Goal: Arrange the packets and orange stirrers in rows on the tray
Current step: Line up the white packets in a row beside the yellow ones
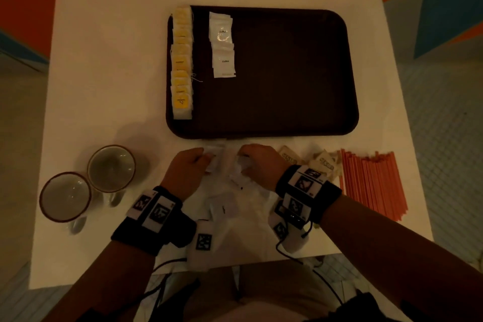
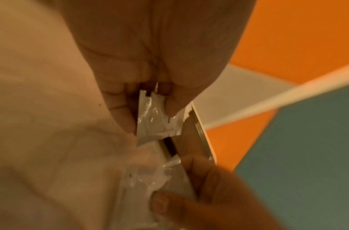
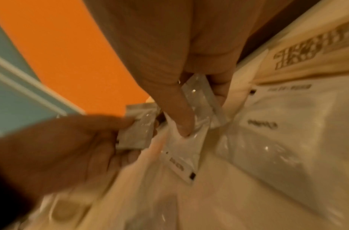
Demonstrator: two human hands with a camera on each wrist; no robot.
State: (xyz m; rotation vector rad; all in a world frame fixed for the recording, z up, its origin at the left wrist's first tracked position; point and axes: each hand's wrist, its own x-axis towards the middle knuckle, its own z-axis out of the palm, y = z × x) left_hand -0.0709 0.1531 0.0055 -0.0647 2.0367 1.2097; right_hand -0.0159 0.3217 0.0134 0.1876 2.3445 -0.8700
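A dark tray [image 1: 287, 102] lies on the white table. Along its left edge runs a row of yellow tea packets [image 1: 181, 63]; beside it a short row of white coffee packets [image 1: 222, 44]. Just in front of the tray, my left hand [image 1: 187, 165] pinches a white packet [image 2: 157, 118] between thumb and fingers. My right hand [image 1: 257, 162] grips another white packet [image 3: 201, 99] over a loose pile of white packets [image 1: 232, 196]. Orange stirrers [image 1: 371, 183] lie in a bundle at the right.
Two empty cups [image 1: 111, 167] [image 1: 65, 195] stand at the table's left front. Brown sugar packets [image 1: 324, 163] sit between my right hand and the stirrers. The tray's middle and right hold nothing. The table's near edge is close behind my wrists.
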